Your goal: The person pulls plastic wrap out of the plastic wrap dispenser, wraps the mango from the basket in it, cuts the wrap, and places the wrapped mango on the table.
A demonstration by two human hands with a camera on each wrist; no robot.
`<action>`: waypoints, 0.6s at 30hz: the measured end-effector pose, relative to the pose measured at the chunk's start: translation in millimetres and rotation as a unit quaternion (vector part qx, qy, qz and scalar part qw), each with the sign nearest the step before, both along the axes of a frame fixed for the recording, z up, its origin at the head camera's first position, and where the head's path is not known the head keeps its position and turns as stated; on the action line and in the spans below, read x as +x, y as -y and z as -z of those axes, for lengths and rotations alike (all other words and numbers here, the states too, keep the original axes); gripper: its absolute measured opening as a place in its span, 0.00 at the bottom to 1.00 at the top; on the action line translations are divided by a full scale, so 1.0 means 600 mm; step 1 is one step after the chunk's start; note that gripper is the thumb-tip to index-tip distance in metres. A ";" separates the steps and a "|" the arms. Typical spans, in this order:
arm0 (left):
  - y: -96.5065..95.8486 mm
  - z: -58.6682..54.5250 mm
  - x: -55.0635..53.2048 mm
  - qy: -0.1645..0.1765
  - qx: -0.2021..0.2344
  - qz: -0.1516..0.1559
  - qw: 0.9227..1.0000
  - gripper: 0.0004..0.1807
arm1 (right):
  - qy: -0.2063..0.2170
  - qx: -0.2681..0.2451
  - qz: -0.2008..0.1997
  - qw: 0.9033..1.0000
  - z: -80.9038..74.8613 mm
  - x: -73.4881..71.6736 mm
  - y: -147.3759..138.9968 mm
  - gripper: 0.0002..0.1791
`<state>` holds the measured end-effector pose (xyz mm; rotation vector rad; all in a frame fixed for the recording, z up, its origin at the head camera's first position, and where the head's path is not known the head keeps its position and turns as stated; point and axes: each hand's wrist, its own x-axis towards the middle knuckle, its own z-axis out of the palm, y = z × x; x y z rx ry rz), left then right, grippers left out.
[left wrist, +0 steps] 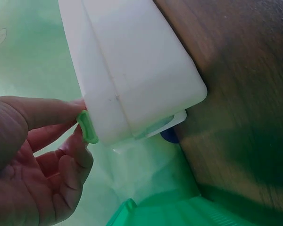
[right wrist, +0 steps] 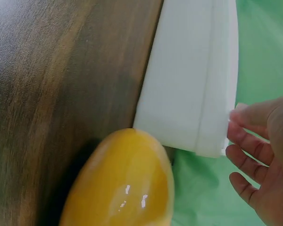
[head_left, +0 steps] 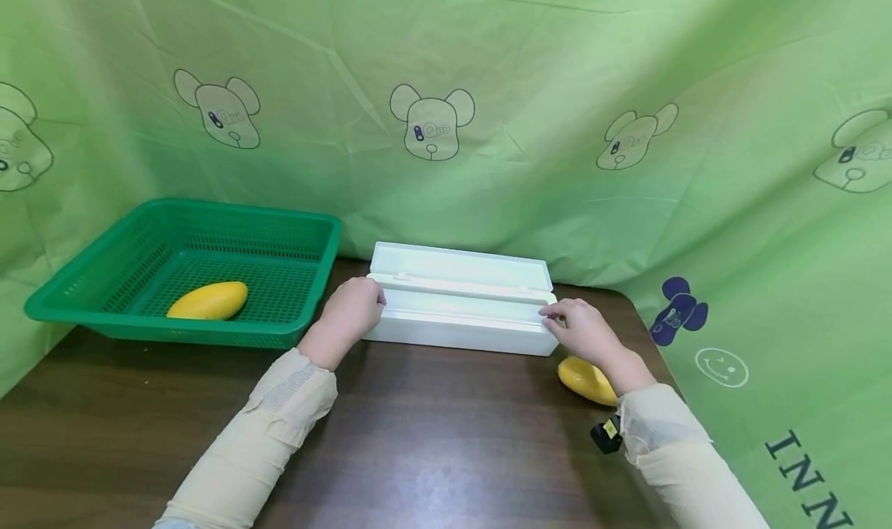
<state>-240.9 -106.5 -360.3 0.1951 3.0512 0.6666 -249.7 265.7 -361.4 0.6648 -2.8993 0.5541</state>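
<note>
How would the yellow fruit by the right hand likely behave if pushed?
The fruit would probably roll or rock, given its rounded sides. Its elongated shape suggests a wobbly, curving path. Its glossy surface might prove slippery.

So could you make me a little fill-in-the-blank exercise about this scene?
The box is coloured ____.
The left hand pinches a ____ tab.
The fruit in the basket is coloured ____.
In the head view, the loose fruit lies by the box's ____ end.

Missing words: white; green; yellow; right.
</note>
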 end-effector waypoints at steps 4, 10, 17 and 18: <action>-0.002 0.005 -0.003 0.006 0.008 -0.011 1.000 0.10 | -0.025 0.011 -0.004 1.000 0.009 -0.005 0.003 0.03; -0.008 0.008 -0.002 0.005 0.012 -0.025 1.000 0.09 | -0.048 0.024 0.014 0.998 0.017 0.001 0.001 0.03; -0.008 0.011 0.002 -0.058 0.017 -0.029 0.998 0.09 | -0.043 -0.003 0.033 0.999 0.014 0.005 -0.001 0.04; -0.008 0.011 0.002 -0.067 0.020 -0.028 0.997 0.09 | -0.044 -0.006 0.035 0.998 0.013 0.004 0.000 0.04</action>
